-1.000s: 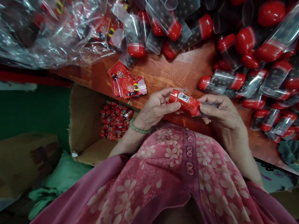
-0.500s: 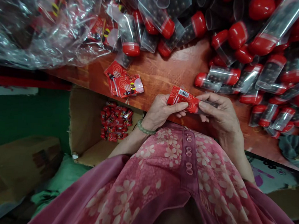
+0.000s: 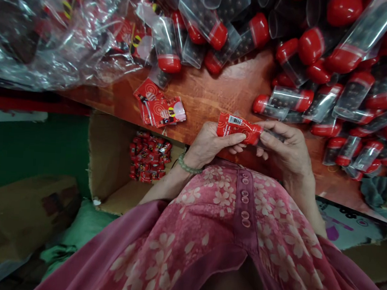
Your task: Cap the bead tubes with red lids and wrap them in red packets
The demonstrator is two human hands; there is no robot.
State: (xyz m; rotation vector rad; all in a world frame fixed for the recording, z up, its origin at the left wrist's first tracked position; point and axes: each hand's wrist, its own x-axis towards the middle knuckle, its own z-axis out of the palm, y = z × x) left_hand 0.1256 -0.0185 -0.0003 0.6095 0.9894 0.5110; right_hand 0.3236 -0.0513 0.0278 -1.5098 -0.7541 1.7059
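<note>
Left hand: one left hand (image 3: 208, 142) is closed on one red wrapper (image 3: 234, 127), which is pinched under the thumb.
Right hand: one right hand (image 3: 288, 147) is closed around one clear tube (image 3: 276, 134), which is partly hidden by the fingers.
Wrapper and tube: both are held up in front of the shirt (image 3: 216, 199), by the edge of the worktop (image 3: 230, 90). The wrapper is met by the tube between the hands; how far one is slid over the other cannot be told. One barcode is shown on the wrapper.
Flat wrappers: at least two are seen in one small stack (image 3: 166, 110), left of the hands.
Red-capped tubes: two heaps are seen, one in the middle (image 3: 169, 46) and one bigger heap (image 3: 352, 96) on the right; too many are piled up to be counted.
Bag: one clear bag (image 3: 97, 45) is seen, with red shapes showing through.
Box: one open box (image 3: 108, 156) is seen below the worktop, with many small red packs (image 3: 149, 157) inside.
Bracelet: one green bracelet (image 3: 189, 166) is worn on the left wrist.
</note>
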